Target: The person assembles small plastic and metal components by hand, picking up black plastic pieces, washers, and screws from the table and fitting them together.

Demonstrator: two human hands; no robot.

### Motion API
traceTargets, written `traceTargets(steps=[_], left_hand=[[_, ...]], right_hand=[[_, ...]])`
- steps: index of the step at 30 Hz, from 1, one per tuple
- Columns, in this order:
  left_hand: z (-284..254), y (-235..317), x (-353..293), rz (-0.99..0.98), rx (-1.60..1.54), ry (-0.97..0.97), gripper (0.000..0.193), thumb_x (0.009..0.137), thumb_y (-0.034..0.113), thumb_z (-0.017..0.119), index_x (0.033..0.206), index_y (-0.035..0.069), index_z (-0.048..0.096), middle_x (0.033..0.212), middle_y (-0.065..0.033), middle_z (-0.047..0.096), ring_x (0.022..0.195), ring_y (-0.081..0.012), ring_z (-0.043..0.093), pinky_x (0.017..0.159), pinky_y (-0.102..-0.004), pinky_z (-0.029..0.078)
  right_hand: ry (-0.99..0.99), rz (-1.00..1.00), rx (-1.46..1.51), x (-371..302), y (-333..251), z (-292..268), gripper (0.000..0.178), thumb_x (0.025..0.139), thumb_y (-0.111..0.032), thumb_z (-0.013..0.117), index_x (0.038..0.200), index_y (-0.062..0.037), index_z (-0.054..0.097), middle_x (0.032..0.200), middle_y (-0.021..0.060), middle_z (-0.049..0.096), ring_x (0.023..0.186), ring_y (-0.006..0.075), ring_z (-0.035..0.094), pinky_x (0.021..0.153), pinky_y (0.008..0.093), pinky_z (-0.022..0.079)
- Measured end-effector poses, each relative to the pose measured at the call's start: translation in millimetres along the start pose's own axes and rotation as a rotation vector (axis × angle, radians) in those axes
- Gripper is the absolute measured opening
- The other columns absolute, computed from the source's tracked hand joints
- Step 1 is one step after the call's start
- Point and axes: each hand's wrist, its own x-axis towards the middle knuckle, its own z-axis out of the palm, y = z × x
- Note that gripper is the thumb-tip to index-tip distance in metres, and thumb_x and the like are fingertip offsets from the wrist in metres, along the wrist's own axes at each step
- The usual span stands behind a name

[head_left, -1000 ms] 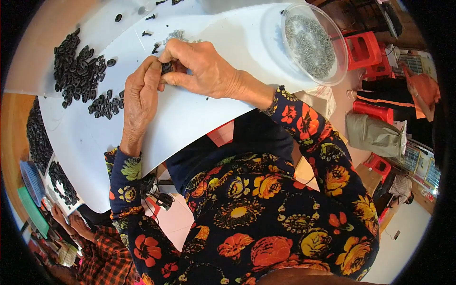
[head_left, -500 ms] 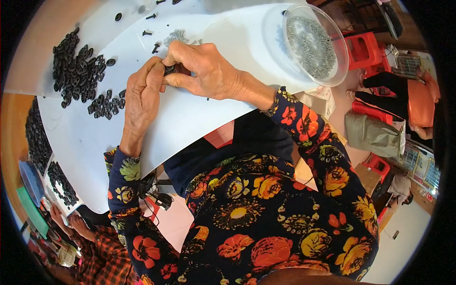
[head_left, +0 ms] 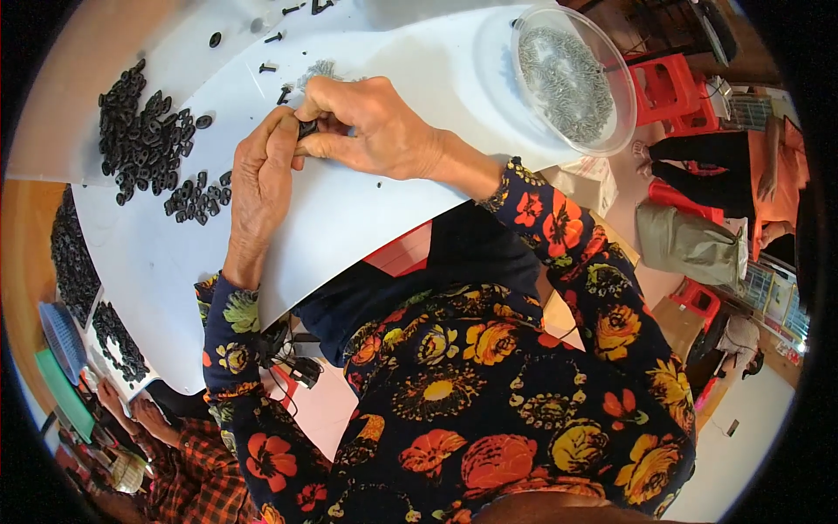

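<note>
Since blk part [head_left: 306, 129] is small, fingers of L hand [head_left: 264, 166] & R hand [head_left: 375, 131] both pinch it, prob. to steady it, over tabletop [head_left: 349, 214]. Long axis & heading: can't tell, mostly hidden. Blk pile [head_left: 140, 144] L side, prob. for easy reach.

I'm watching the person's left hand [head_left: 264, 170] holding its fingers [head_left: 282, 141] bent on an outstretched forearm [head_left: 232, 327]; the right hand [head_left: 375, 131] is touching it, pinching with thumb [head_left: 328, 146] and bent forefinger [head_left: 321, 94], the right forearm [head_left: 572, 229] slanting inward.
</note>
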Motion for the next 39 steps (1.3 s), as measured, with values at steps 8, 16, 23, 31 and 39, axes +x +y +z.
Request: traceTargets(steps=[8,16,23,31,39], left_hand=[[-0.7,-6.8,-0.1,-0.008,-0.090,0.014,0.031,0.098,0.024,0.038,0.077,0.003,0.049,0.062,0.0017,0.040,0.060,-0.0074,0.036,0.054,-0.0241,0.031],[6.8,-3.6,0.3,-0.006,-0.069,0.054,0.033,0.098,0.026,0.038,0.078,0.003,0.050,0.061,0.0019,0.040,0.060,-0.0068,0.035,0.054,-0.0238,0.031],[5.6,-3.7,-1.6,-0.022,-0.062,0.016,0.035,0.098,0.031,0.038,0.079,0.006,0.050,0.063,0.0030,0.041,0.061,-0.0057,0.035,0.055,-0.0213,0.029],[6.3,-1.2,-2.1,0.022,-0.091,0.041,0.036,0.098,0.028,0.039,0.075,0.002,0.048,0.061,0.0017,0.041,0.059,-0.0071,0.036,0.054,-0.0229,0.032],[5.0,-2.3,-2.1,0.033,-0.056,0.047,0.037,0.099,0.030,0.039,0.076,0.003,0.049,0.060,0.0018,0.040,0.059,-0.0065,0.036,0.053,-0.0232,0.032]], right_hand=[[-0.014,0.065,0.056,0.5,-1.1,-0.6,0.027,0.074,-0.010,0.074,0.088,-0.0028,0.052,0.069,0.0047,0.057,0.062,0.0130,0.057,0.056,0.0251,0.049],[-0.030,0.059,0.044,0.7,0.7,-1.7,0.024,0.077,-0.011,0.072,0.087,-0.0017,0.052,0.067,0.0060,0.059,0.059,0.0130,0.056,0.055,0.0250,0.048],[-0.033,0.083,0.172,0.3,-1.3,-4.3,0.024,0.077,-0.010,0.072,0.087,-0.0016,0.052,0.069,0.0047,0.060,0.059,0.0097,0.055,0.052,0.0225,0.046],[-0.030,0.086,0.148,-0.1,0.1,-2.2,0.022,0.078,-0.008,0.071,0.087,-0.0014,0.052,0.069,0.0044,0.060,0.061,0.0089,0.058,0.053,0.0223,0.047],[-0.025,0.084,0.133,-0.1,2.9,-2.3,0.023,0.078,-0.006,0.071,0.089,0.0001,0.052,0.069,0.0038,0.059,0.063,0.0082,0.059,0.054,0.0223,0.048]])
